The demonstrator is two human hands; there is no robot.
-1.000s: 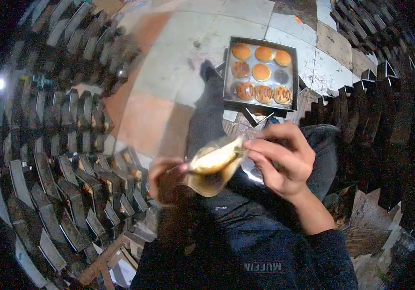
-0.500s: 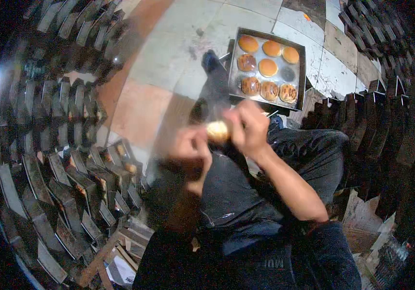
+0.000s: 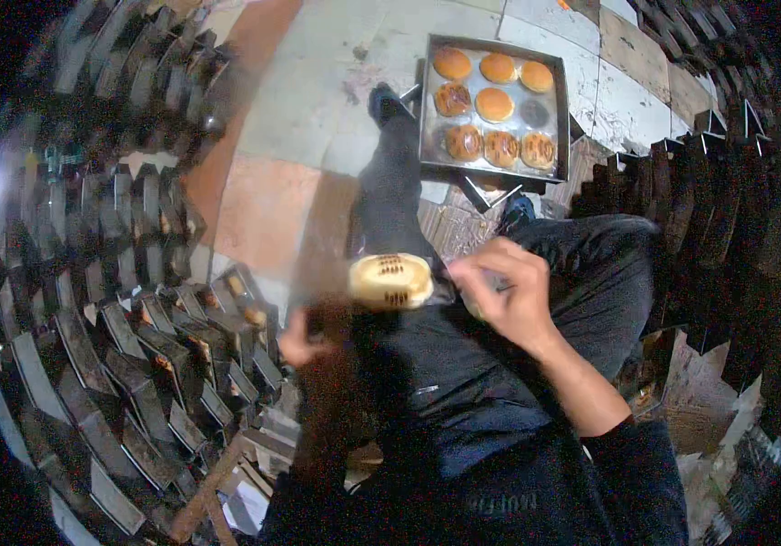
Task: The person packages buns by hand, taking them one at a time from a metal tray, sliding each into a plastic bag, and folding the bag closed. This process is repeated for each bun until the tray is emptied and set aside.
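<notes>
A pale bun (image 3: 391, 282) with two rows of dark marks shows between my hands, above my dark trousers. My right hand (image 3: 507, 296) is to the right of it, thumb and fingers pinched together; a thin, clear edge shows near the fingertips, but I cannot tell what they hold. Left of the bun and lower, my left hand (image 3: 306, 341) is dark and smeared by motion. Beyond my legs, a square metal tray (image 3: 490, 170) holds several round buns, some plain golden, like the bun (image 3: 495, 105) in its middle row, others streaked dark brown.
The tray rests on a metal stand (image 3: 490, 197) over the tiled floor (image 3: 308, 109). Rows of dark metal pans (image 3: 122, 355) are stacked along the left, and more dark pans (image 3: 681, 214) on the right. Wooden slats (image 3: 213, 482) lie at the lower left.
My hands were close together around the bun and have moved apart, the left down and leftward, the right to the right. The bun's marked face now shows broadly. The tray sits slightly higher in view.
</notes>
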